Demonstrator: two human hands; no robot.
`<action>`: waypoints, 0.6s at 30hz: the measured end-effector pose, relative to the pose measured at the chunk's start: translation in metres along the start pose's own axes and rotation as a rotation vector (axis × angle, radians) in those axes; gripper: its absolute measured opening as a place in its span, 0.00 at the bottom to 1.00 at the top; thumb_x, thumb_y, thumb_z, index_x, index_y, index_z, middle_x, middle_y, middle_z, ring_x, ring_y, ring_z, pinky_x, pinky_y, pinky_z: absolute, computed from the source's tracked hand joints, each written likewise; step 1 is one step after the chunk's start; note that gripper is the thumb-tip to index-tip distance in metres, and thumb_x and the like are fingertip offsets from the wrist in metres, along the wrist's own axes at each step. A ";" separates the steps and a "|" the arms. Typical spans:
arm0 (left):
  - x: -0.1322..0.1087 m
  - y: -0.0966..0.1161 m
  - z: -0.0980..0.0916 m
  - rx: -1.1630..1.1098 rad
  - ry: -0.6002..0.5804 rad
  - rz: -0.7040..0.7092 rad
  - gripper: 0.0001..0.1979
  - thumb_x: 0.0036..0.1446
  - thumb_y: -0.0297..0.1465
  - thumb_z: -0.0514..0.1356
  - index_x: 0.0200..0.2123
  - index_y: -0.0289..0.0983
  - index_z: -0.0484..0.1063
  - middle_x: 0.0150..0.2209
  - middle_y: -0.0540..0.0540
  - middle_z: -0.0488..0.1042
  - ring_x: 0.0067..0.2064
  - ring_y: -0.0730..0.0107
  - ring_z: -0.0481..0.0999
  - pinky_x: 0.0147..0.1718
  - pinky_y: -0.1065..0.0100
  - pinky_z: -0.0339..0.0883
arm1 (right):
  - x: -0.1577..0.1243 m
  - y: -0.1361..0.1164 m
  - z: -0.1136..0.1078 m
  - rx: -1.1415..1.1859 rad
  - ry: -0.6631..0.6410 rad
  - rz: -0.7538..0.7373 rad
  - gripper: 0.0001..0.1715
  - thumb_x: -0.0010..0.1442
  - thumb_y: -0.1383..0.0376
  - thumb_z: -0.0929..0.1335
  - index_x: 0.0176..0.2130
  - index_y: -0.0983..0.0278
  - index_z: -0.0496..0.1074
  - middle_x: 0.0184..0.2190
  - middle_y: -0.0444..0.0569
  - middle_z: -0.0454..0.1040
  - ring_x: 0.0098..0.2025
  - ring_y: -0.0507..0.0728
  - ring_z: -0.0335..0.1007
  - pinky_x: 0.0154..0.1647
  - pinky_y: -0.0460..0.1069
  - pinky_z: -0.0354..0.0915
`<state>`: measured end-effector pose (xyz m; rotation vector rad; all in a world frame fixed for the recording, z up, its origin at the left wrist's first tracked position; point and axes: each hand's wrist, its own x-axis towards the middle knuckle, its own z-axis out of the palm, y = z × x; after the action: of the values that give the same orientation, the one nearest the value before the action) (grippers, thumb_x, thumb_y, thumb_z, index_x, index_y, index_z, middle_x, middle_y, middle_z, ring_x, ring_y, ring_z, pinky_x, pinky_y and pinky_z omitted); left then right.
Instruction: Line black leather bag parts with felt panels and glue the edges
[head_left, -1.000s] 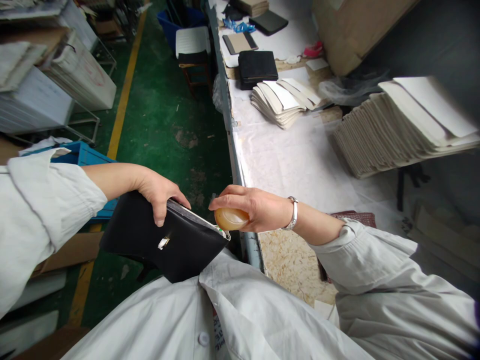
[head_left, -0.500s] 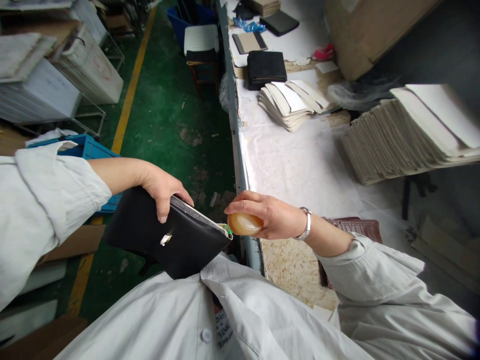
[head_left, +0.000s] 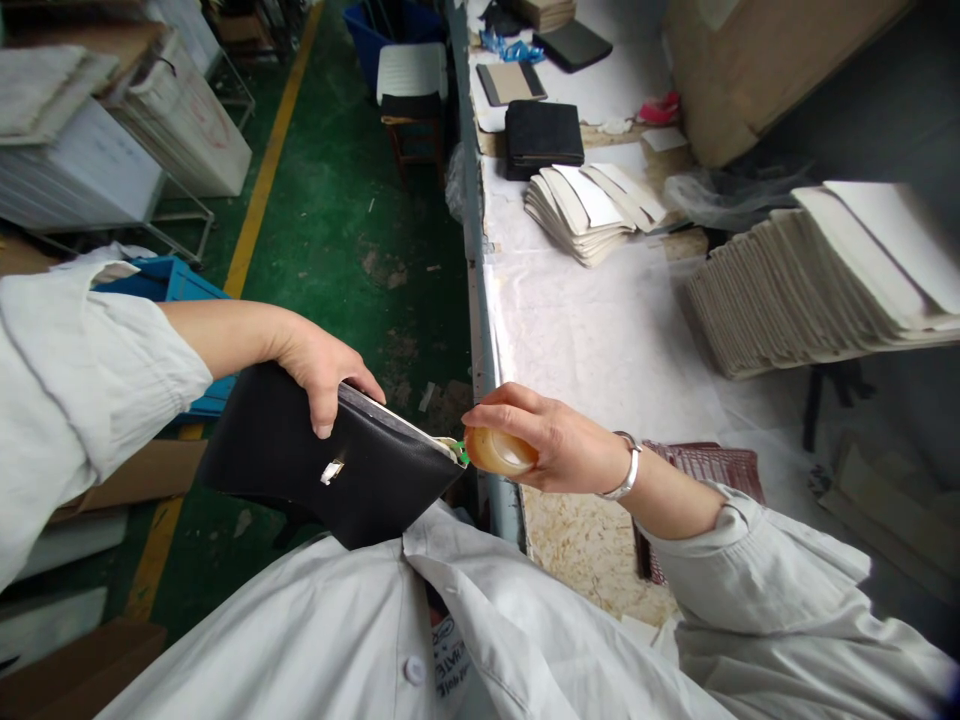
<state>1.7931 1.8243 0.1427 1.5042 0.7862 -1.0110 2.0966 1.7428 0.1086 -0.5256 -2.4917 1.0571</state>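
Observation:
A black leather bag (head_left: pixel 382 475) with a small metal clasp is tilted in front of my body. My left hand (head_left: pixel 324 372) grips its upper edge, thumb on the outer face and fingers over the far side. In my right hand (head_left: pixel 551 440) is a squeeze bottle of amber glue (head_left: pixel 501 450), fingers wrapped round it. Its green nozzle (head_left: pixel 463 455) points left and meets the right corner of the bag's edge. Whether glue is coming out cannot be made out.
Right of me runs a workbench (head_left: pixel 585 320) with a blue-grey edge. On it are a large stack of pale boards (head_left: pixel 810 290), a smaller pile (head_left: pixel 577 215), black folded pieces (head_left: pixel 544 135) and brown textured leather (head_left: pixel 709 465). A blue crate (head_left: pixel 180 285) and a stool (head_left: pixel 411 75) stand on the floor.
The bottle and my right hand have shifted slightly right, the nozzle staying by the bag's corner. My left hand keeps its hold. The whole view has moved a little.

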 end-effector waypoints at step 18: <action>-0.011 0.009 0.006 0.055 0.062 -0.065 0.46 0.32 0.39 0.68 0.58 0.41 0.61 0.48 0.49 0.74 0.47 0.56 0.72 0.42 0.70 0.68 | 0.007 -0.001 -0.001 -0.007 0.027 0.000 0.34 0.52 0.68 0.69 0.57 0.63 0.58 0.49 0.57 0.63 0.47 0.57 0.66 0.47 0.50 0.66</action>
<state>1.7950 1.8177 0.1566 1.5724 0.8619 -1.0459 2.0906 1.7463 0.1114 -0.5377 -2.4731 1.0354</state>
